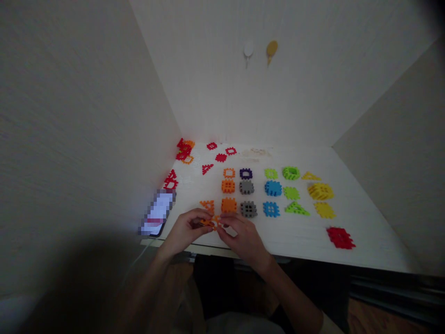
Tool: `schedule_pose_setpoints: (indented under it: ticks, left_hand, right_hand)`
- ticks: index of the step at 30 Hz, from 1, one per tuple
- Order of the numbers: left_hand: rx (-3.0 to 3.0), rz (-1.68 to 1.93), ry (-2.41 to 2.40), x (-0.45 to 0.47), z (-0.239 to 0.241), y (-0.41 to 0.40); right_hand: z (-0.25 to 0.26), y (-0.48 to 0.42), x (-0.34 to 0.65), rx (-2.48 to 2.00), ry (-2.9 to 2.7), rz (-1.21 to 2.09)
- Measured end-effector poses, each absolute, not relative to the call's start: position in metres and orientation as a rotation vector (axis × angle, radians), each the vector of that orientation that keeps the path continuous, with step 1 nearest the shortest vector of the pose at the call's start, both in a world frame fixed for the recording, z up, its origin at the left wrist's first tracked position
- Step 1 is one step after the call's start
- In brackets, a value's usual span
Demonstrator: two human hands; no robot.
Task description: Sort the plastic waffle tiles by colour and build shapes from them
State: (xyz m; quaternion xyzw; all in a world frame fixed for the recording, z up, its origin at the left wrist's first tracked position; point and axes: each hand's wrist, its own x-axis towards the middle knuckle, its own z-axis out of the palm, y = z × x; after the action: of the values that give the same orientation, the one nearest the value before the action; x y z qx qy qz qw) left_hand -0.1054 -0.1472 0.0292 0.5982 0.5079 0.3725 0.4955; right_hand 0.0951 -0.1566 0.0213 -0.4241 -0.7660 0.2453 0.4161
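Observation:
Near the table's front edge, my left hand (189, 228) and my right hand (241, 234) both pinch an orange toothed building tile (216, 221) between them. Fingers cover much of it, so its full shape is hidden. Just beyond lie an orange triangular tile (207, 205) and a solid orange square tile (228, 204). To the right of my right hand sits a grey window tile (248, 209), with a blue window tile (271, 209) beside it. Farther back are orange window tiles (228, 186) and a grey tile stack (246, 187).
A phone (159, 213) with a cable lies at the left edge. Red tiles (184, 150) pile up in the far left corner. Green tiles (291, 193), yellow tiles (321, 191) and a red stack (341, 237) stand to the right. Walls enclose the white table (288, 239).

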Motion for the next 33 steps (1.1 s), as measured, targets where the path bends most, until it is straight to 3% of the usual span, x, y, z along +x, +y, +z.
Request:
schedule_pose_setpoints:
  ticks: [11,33]
  left_hand:
    - [1.762,0.900,1.250,-0.145,-0.006,-0.083]
    - [1.992,0.551,1.149,-0.152,-0.004,-0.059]
  right_hand:
    - [-0.029,-0.192,0.117,-1.135,-2.046,0.629]
    - [-0.029,-0.191,0.120,-1.136,-2.161,0.658]
